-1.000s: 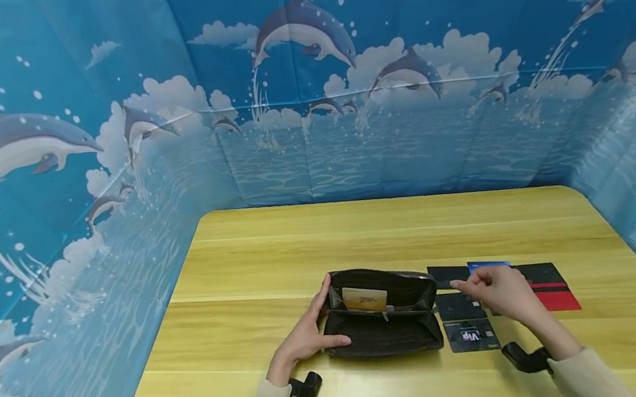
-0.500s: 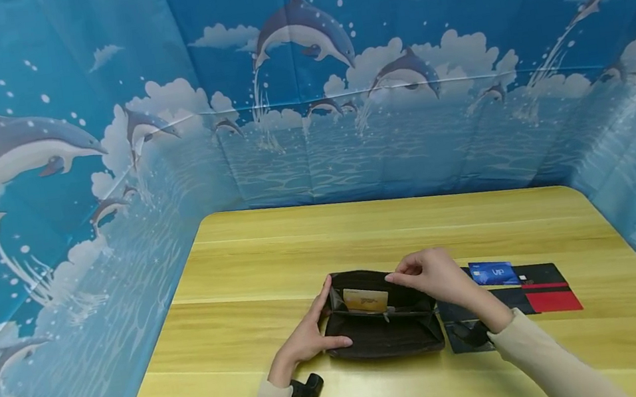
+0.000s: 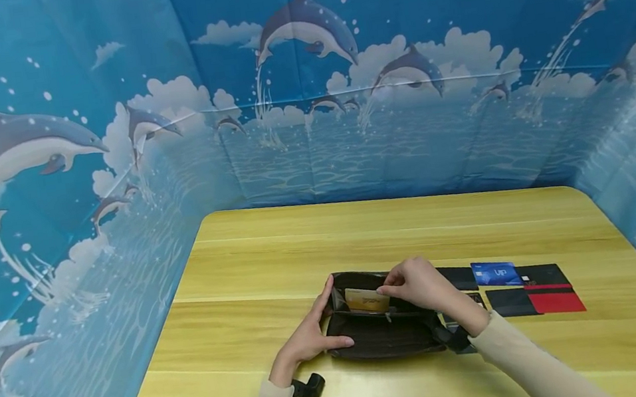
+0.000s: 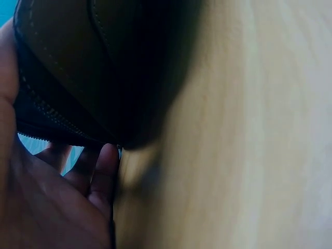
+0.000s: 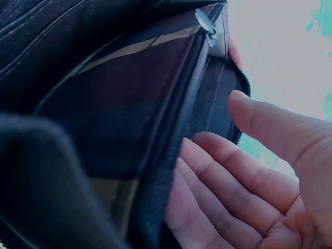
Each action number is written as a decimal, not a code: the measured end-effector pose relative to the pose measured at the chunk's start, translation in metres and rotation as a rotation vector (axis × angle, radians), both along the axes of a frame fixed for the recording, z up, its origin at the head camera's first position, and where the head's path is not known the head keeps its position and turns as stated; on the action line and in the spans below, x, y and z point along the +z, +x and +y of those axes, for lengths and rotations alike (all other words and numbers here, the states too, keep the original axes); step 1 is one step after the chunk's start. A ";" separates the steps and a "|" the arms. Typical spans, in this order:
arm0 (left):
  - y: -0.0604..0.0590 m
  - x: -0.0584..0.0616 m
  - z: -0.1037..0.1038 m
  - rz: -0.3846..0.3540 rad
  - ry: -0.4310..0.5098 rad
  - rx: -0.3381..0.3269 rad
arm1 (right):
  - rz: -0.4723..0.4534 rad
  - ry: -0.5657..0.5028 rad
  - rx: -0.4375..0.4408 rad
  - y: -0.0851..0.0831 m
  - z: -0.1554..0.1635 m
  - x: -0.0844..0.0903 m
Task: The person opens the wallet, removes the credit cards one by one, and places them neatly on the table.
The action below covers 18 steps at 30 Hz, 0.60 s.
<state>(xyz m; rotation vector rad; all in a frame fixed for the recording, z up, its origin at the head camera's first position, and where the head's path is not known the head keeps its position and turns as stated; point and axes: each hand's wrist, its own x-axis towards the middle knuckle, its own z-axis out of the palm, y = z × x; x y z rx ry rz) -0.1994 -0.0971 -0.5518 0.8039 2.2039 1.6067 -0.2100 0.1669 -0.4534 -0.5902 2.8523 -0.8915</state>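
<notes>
Two hands work one black wallet (image 3: 380,328), open at lower centre of the head view on the wooden table (image 3: 277,257). A yellow card (image 3: 366,299) stands in its inner pocket. Left hand (image 3: 310,335) grips the wallet's left end, fingers behind, thumb in front. Right hand (image 3: 416,283) reaches into the top, fingers straight in the wrist view, touching the yellow card; whether they pinch it I cannot tell. Right of it lie a blue card (image 3: 497,273), dark cards (image 3: 509,302) and a red-and-black card (image 3: 554,295).
</notes>
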 end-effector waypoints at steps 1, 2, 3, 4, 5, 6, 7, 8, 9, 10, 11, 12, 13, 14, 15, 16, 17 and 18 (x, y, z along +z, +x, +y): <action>-0.002 -0.005 0.001 0.003 0.001 0.005 | -0.005 0.002 -0.004 0.000 0.001 0.000; -0.004 -0.009 0.001 0.007 -0.002 0.010 | -0.012 0.005 -0.007 0.000 0.001 0.000; -0.005 -0.012 0.002 0.009 -0.006 0.013 | -0.018 0.007 -0.012 0.000 0.002 -0.001; -0.006 -0.014 0.002 0.010 -0.008 0.015 | -0.020 0.011 -0.017 0.000 0.003 -0.001; -0.006 -0.015 0.002 0.008 -0.008 0.018 | -0.018 0.013 -0.022 0.000 0.004 -0.001; -0.007 -0.016 0.002 0.007 -0.005 0.020 | -0.012 0.015 -0.025 0.000 0.004 -0.002; -0.007 -0.016 0.003 0.006 -0.001 0.022 | -0.003 0.017 -0.027 0.000 0.005 -0.002; -0.007 -0.016 0.003 0.007 0.001 0.023 | 0.009 0.019 -0.028 0.000 0.005 -0.003; -0.007 -0.016 0.003 0.005 0.004 0.022 | 0.024 0.024 -0.033 0.000 0.006 -0.004; -0.007 -0.016 0.004 0.003 0.006 0.022 | 0.040 0.029 -0.039 0.000 0.006 -0.005; -0.006 -0.015 0.004 0.001 0.006 0.024 | 0.054 0.033 -0.043 0.000 0.006 -0.005; -0.006 -0.015 0.005 0.000 0.006 0.023 | 0.067 0.038 -0.044 0.000 0.007 -0.006; -0.006 -0.015 0.005 -0.001 0.005 0.023 | 0.078 0.042 -0.044 0.001 0.007 -0.007; -0.006 -0.015 0.005 -0.002 0.001 0.025 | 0.087 0.046 -0.042 0.001 0.007 -0.007; -0.006 -0.015 0.005 -0.004 0.001 0.027 | 0.095 0.051 -0.041 0.001 0.008 -0.008; -0.006 -0.014 0.005 -0.004 -0.002 0.030 | 0.101 0.054 -0.039 0.001 0.008 -0.008; -0.006 -0.014 0.005 -0.003 -0.004 0.032 | 0.105 0.058 -0.035 0.001 0.008 -0.008; -0.006 -0.014 0.005 0.001 -0.005 0.031 | 0.108 0.062 -0.034 0.000 0.008 -0.008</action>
